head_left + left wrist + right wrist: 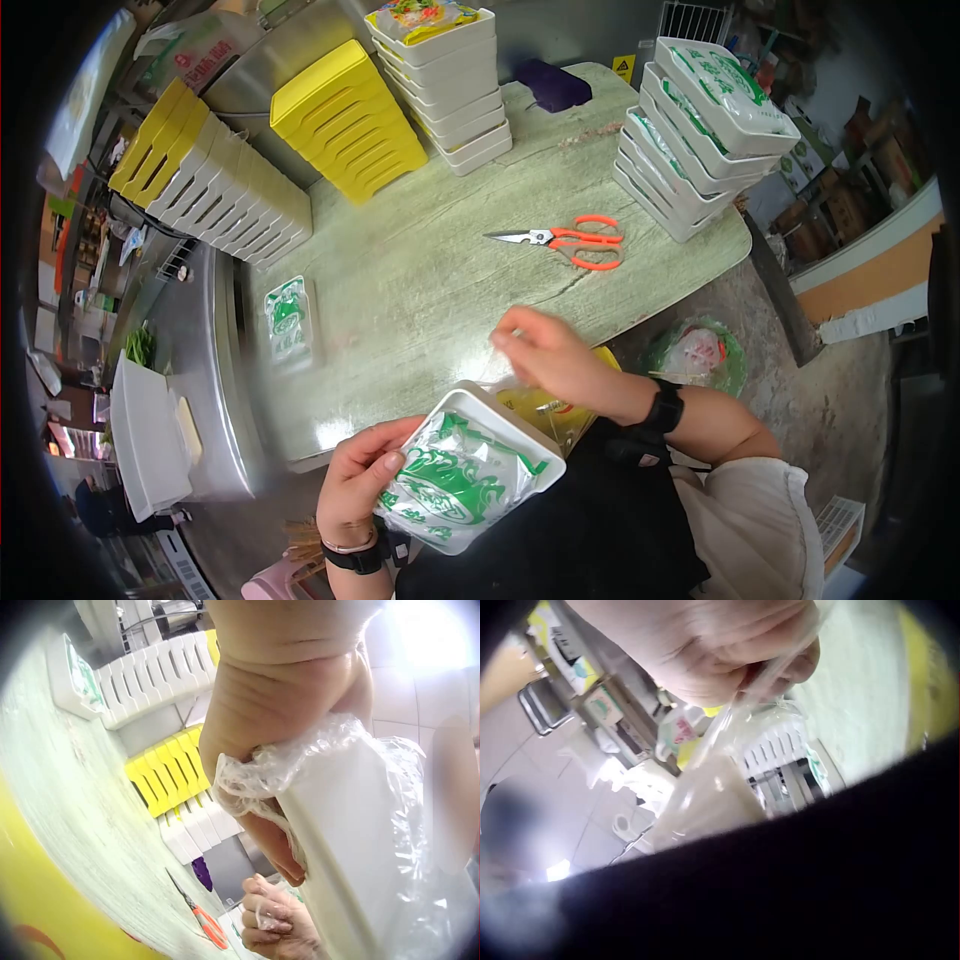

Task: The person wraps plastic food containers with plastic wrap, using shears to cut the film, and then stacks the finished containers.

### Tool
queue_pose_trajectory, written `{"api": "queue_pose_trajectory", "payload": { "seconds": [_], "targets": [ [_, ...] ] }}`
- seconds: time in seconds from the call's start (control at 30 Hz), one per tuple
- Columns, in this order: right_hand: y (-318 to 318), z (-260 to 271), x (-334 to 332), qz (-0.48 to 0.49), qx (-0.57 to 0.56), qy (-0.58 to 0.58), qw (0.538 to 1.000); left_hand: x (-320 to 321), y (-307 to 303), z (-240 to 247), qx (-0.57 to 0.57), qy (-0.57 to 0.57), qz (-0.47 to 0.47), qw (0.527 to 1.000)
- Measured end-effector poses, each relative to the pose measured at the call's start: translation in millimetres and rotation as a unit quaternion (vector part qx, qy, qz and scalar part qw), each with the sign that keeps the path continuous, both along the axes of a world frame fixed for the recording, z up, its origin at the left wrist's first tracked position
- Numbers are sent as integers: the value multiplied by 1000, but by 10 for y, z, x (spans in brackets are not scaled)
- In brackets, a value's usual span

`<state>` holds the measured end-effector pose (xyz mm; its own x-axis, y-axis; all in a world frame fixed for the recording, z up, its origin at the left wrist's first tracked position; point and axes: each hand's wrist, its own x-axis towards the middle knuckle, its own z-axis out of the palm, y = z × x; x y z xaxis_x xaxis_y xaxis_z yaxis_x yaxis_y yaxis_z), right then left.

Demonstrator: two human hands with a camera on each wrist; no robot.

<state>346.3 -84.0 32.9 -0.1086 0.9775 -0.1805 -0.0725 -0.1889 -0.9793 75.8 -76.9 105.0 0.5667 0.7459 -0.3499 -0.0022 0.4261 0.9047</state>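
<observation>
My left hand grips a white plastic tray by its left side, thumb over the rim. Inside the tray lies a clear bag printed in green; its contents are hidden. Wrinkled clear plastic wraps along the tray's edge by the left palm. Above the tray's far edge, my right hand has curled fingers pinching clear plastic, which stretches taut from them in the right wrist view. A yellow printed bag lies under the right forearm at the table's edge.
Orange-handled scissors lie mid-table. White trays, yellow trays and mixed trays are stacked at the back and left. More filled trays stand at right. One tray sits at left; a purple cloth lies behind.
</observation>
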Motion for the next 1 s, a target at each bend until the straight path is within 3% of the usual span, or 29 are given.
{"api": "queue_pose_trajectory", "payload": {
  "seconds": [0.07, 0.1, 0.17, 0.27, 0.33, 0.4, 0.47, 0.53, 0.67, 0.77, 0.8, 0.87, 0.93, 1.0],
  "targets": [
    [28, -327, -260, 19, 77, -84, 993, 82, -7, -3, -6, -6, -3, 1000],
    [-20, -305, -309, 64, 13, 51, 997, 135, 1, -6, -9, -4, -8, 1000],
    [-110, -232, -386, 146, -114, 314, 931, 97, 11, -75, -23, 15, -28, 999],
    [-269, -539, -591, 129, -233, 414, 870, 111, 89, -155, -10, -43, -68, 997],
    [-304, -455, -553, 178, -241, 520, 800, 126, 171, -125, -8, -38, -120, 992],
    [-351, -425, -526, 211, -246, 542, 776, 141, 250, -203, 7, -82, -179, 980],
    [-382, -419, -497, 242, -243, 535, 772, 220, 297, -149, -49, -102, -224, 968],
    [-401, -440, -479, 269, -230, 516, 780, 234, 369, -141, -70, -114, -282, 950],
    [-419, -460, -447, 336, -170, 438, 816, 312, 412, -151, -86, -116, -287, 947],
    [-352, -480, -357, 384, -16, 291, 876, 309, 437, -134, -47, -61, -286, 955],
    [-307, -526, -315, 375, 49, 223, 899, 291, 423, -126, -53, -64, -264, 961],
    [-129, -540, -167, 255, 63, 93, 961, 252, 378, -120, -65, -72, -215, 972],
    [70, -124, 73, 106, -99, 54, 988, 218, 408, -158, -42, -45, -210, 976],
    [110, 400, 97, 133, -115, 24, 984, 231, 449, -198, -23, -22, -218, 975]
  ]
}}
